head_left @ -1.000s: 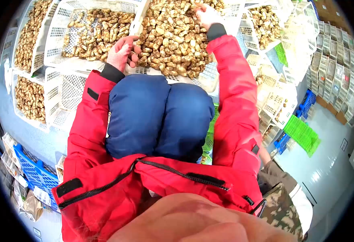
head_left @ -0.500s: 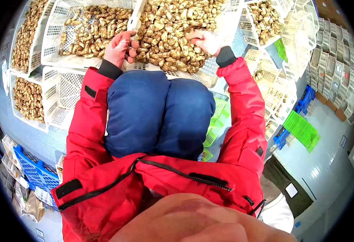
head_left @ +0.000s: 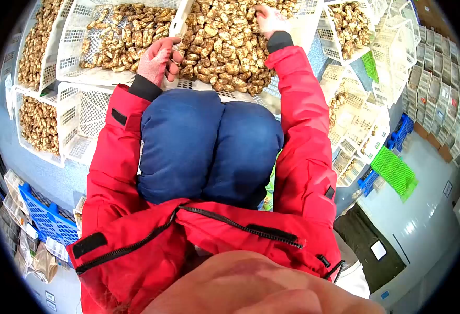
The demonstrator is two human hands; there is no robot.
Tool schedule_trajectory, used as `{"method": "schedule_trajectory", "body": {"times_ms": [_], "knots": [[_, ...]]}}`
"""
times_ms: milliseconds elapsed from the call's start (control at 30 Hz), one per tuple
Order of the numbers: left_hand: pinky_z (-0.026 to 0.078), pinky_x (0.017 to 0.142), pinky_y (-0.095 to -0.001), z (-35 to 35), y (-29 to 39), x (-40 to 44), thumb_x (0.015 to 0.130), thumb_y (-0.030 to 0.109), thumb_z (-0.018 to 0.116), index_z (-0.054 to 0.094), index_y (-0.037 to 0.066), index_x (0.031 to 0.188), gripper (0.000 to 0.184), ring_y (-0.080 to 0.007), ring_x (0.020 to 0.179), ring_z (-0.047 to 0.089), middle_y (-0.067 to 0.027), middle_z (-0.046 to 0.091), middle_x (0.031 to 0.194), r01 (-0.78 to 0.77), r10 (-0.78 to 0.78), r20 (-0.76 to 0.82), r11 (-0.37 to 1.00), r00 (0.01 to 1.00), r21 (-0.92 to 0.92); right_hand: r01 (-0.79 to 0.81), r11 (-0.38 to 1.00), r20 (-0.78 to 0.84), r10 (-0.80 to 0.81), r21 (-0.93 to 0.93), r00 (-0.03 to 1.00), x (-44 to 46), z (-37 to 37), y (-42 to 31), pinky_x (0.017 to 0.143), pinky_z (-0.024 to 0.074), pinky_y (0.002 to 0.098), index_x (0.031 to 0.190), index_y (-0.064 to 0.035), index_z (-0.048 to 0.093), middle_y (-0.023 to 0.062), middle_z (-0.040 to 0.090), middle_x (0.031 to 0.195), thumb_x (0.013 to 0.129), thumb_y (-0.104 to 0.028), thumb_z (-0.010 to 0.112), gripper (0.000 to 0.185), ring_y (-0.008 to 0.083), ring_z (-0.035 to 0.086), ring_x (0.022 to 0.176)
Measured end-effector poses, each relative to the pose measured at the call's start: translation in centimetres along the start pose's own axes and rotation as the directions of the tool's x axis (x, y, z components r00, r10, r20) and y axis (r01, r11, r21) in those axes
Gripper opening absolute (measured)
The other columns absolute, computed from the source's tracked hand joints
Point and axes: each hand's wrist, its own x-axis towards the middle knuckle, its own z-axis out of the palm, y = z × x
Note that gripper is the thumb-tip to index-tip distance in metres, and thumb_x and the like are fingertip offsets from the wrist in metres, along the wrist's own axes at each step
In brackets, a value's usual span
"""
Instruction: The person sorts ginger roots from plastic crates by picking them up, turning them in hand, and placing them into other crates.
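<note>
A white crate (head_left: 302, 23) in front of my knees is heaped with brown and cream knobbly pieces (head_left: 222, 44). Over its far right part is my right hand (head_left: 270, 21), fingers bent down at the pieces; whether it pinches one is hidden. My left hand (head_left: 158, 60) hovers at the near left corner of this heap, palm turned right, fingers loosely curled and apart, with nothing visible in it. Left of it, a second white crate (head_left: 70, 65) holds a thinner layer of similar pieces (head_left: 130, 36).
More filled crates (head_left: 54, 49) stand at the far left, beside an empty one (head_left: 95, 112). Another filled crate (head_left: 347, 29) and stacked crates (head_left: 363, 118) are on the right. Green crates (head_left: 395, 172), a blue crate (head_left: 49, 217) and a dark mat (head_left: 368, 246) lie farther off.
My right hand swung from the far part of the heap toward its near right side, then back to the far part. My left hand stayed nearly in place. A person at lower right has mostly left view.
</note>
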Motion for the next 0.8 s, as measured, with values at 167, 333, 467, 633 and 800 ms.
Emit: {"method": "schedule_trajectory", "body": {"times_ms": [167,333,467,633,800], "knots": [[0.044,0.034,-0.02,-0.5,-0.2,0.1,0.086,0.029,0.051,0.041,0.002,0.122,0.045,-0.008,0.047,0.053,-0.0055,0.057,0.077,-0.041,0.041,0.036,0.999,0.998,-0.016,0.429,0.903,-0.126,-0.427,-0.015,0.895,2.6,3.2,-4.4,0.08,0.0456,0.0378,0.112,-0.0224,0.054,0.0119,0.06,0.097,0.08,-0.023,0.051,0.032,0.0297,0.057,0.091],[0.039,0.038,-0.0164,0.3,0.7,0.0,0.087,0.054,0.038,0.041,0.002,0.122,0.063,-0.0054,0.049,0.05,-0.0008,0.055,0.075,0.024,-0.023,-0.106,1.0,0.994,0.003,0.078,0.8,0.079,-0.154,0.595,0.985,1.8,3.2,-4.8,0.081,0.0467,0.0339,0.119,-0.0089,0.049,0.0053,0.06,0.101,0.082,-0.016,0.053,0.038,0.0174,0.057,0.088],[0.047,0.058,-0.019,-0.5,0.6,0.0,0.084,0.062,0.035,0.037,0.003,0.126,0.073,-0.0108,0.08,0.057,-0.0048,0.056,0.1,-0.031,0.028,-0.019,0.976,0.999,-0.218,-0.292,-0.24,0.166,-0.436,0.926,0.885,-0.8,1.5,-2.5,0.087,0.0456,0.0369,0.128,0.002,0.037,0.0018,0.058,0.099,0.084,-0.012,0.053,0.049,0.011,0.057,0.083],[0.047,0.074,-0.0249,0.0,0.9,-0.3,0.082,0.063,0.037,0.035,0.002,0.127,0.076,-0.0142,0.092,0.056,-0.0061,0.054,0.108,-0.008,0.015,0.025,0.973,1.0,-0.232,-0.313,-0.377,0.176,-0.356,0.872,0.918,-5.6,-5.1,-7.1,0.094,0.0416,0.0406,0.127,-0.0013,0.034,0.0117,0.051,0.108,0.086,-0.015,0.054,0.047,0.0234,0.053,0.101],[0.048,0.073,-0.0279,0.8,1.0,-1.3,0.085,0.06,0.035,0.036,0.0,0.123,0.071,-0.0156,0.089,0.055,-0.0084,0.054,0.106,-0.001,0.007,0.028,0.978,1.0,-0.211,-0.265,-0.24,0.152,-0.405,0.934,0.902,-6.5,-4.4,-6.6,0.09,0.043,0.039,0.124,-0.0012,0.038,0.0145,0.052,0.111,0.085,-0.012,0.052,0.042,0.0256,0.052,0.105]]}}
